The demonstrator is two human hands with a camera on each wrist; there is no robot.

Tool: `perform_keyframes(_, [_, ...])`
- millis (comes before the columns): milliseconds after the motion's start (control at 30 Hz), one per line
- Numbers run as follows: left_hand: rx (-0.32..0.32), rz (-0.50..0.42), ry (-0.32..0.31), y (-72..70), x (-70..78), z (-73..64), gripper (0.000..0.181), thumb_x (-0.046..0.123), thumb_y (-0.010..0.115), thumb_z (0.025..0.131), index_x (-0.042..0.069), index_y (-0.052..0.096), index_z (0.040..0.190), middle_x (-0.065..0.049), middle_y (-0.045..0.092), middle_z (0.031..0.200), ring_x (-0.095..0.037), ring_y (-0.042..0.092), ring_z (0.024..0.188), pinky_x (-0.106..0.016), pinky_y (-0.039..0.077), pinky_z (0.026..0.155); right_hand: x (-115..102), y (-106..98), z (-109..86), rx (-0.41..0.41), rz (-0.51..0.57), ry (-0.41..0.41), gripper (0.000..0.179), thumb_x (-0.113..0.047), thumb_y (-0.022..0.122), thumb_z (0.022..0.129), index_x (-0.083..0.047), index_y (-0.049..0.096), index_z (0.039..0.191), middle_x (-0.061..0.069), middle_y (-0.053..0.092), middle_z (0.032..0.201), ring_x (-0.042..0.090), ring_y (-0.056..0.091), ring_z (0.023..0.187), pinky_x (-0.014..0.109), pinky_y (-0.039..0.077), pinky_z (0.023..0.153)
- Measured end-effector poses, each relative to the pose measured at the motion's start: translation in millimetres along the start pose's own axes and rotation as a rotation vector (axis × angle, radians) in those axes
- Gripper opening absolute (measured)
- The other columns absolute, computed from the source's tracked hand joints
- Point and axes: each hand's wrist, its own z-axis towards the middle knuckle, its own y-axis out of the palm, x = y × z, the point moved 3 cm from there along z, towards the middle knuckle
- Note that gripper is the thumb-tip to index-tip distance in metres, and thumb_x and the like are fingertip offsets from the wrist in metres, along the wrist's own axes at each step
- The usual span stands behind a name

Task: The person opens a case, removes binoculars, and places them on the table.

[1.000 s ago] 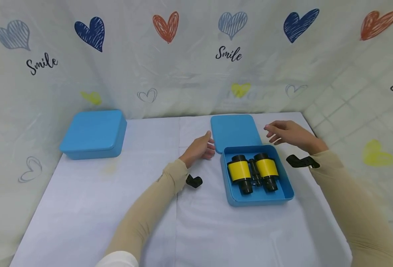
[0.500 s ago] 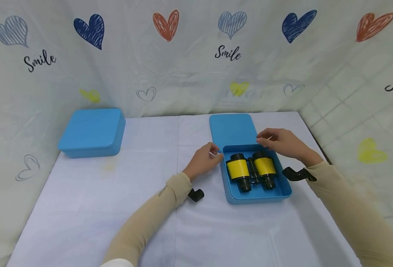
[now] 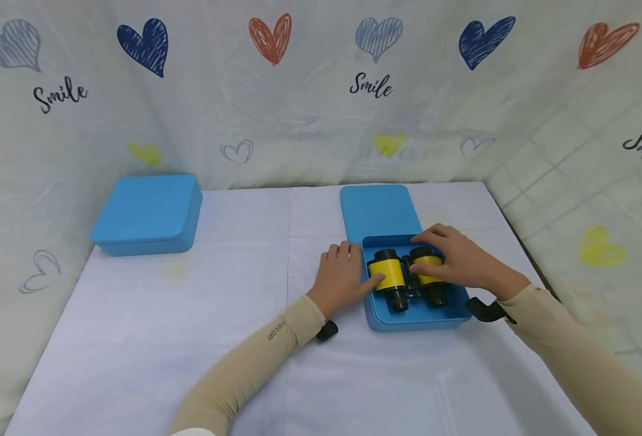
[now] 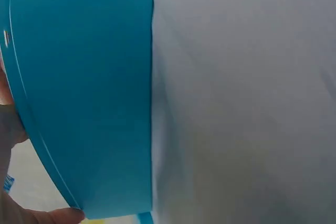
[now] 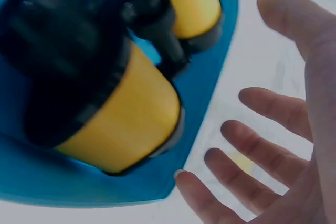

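Note:
Yellow-and-black binoculars (image 3: 388, 274) lie in a blue box (image 3: 415, 323) whose lid (image 3: 380, 209) is folded back behind it. At the box's left side is my left hand (image 3: 345, 277); its fingers lie along the rim and the thumb stretches over it towards the left yellow barrel. In the left wrist view, a fingertip (image 4: 65, 215) touches the corner of the box (image 4: 89, 93). My right hand (image 3: 468, 259) reaches over the binoculars' right barrel. The right wrist view has its fingers spread, apart from the binoculars (image 5: 134, 116).
A second blue box (image 3: 145, 212), closed, stands at the far left of the table. White cloth (image 3: 152, 339) covers the tabletop. Behind it hangs a curtain (image 3: 310, 109) printed with hearts. Each wrist carries a black camera mount (image 3: 485, 310).
My left hand has come right and down to the box's left rim. The right hand has moved left and down over the binoculars. Box and binoculars have stayed put.

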Motion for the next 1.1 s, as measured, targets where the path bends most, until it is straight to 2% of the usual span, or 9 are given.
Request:
perform_keyframes(100, [0.035,0.080,0.020,-1.4,5.9,-4.3,0.083,0.077,0.046,0.096,0.004,0.058,0.134,-0.014,0.064,0.126,-0.029,0.060,0.111,-0.043,0.055,0.095,-3.8,5.5,-5.1,0.005,-0.043,-0.030,0.067,-0.051,0.077,0.090,-0.010,0.061,0.140,0.022,0.055,0.142,0.042,0.052,0.127,0.064,0.053,0.101])
perform_keyframes(233, [0.100,0.152,0.058,-4.2,12.5,-8.8,0.083,0.080,0.045,0.094,0.005,0.062,0.127,-0.012,0.067,0.117,-0.027,0.060,0.103,-0.039,0.054,0.092,-6.7,13.1,-7.6,0.013,-0.111,-0.089,0.081,-0.060,0.080,0.083,-0.011,0.057,0.143,0.020,0.055,0.142,0.042,0.051,0.128,0.065,0.051,0.103])
perform_keyframes(367, [0.132,0.170,0.081,-3.1,15.3,-11.5,0.074,0.076,0.047,0.096,0.008,0.063,0.121,-0.010,0.065,0.110,-0.024,0.057,0.098,-0.036,0.053,0.090,-7.1,20.2,-10.4,-0.002,-0.198,-0.126,0.100,-0.072,0.080,0.073,-0.014,0.052,0.149,0.018,0.053,0.145,0.042,0.049,0.131,0.066,0.045,0.106])
perform_keyframes(533, [0.145,0.157,0.095,-2.0,16.1,-12.1,0.055,0.060,0.054,0.098,0.009,0.063,0.118,-0.008,0.062,0.103,-0.024,0.054,0.098,-0.036,0.050,0.090,-6.9,26.1,-13.0,-0.013,-0.263,-0.147,0.116,-0.078,0.082,0.064,-0.017,0.045,0.156,0.017,0.048,0.148,0.040,0.044,0.134,0.065,0.040,0.106])
perform_keyframes(833, [0.202,0.194,0.139,2.1,15.1,-13.9,0.038,0.048,0.055,0.100,0.010,0.059,0.101,-0.004,0.054,0.090,-0.021,0.048,0.087,-0.033,0.043,0.081,-5.6,34.0,-11.2,0.005,-0.339,-0.169,0.120,-0.083,0.079,0.063,-0.015,0.044,0.156,0.019,0.049,0.148,0.040,0.045,0.134,0.063,0.041,0.104])
perform_keyframes(1100, [0.240,0.193,0.158,6.8,14.8,-14.8,0.029,0.040,0.053,0.103,0.012,0.056,0.097,-0.002,0.050,0.085,-0.020,0.045,0.085,-0.031,0.038,0.080,-2.0,43.7,-8.3,0.023,-0.359,-0.178,0.118,-0.083,0.078,0.063,-0.013,0.048,0.153,0.019,0.051,0.146,0.042,0.045,0.133,0.064,0.040,0.104])
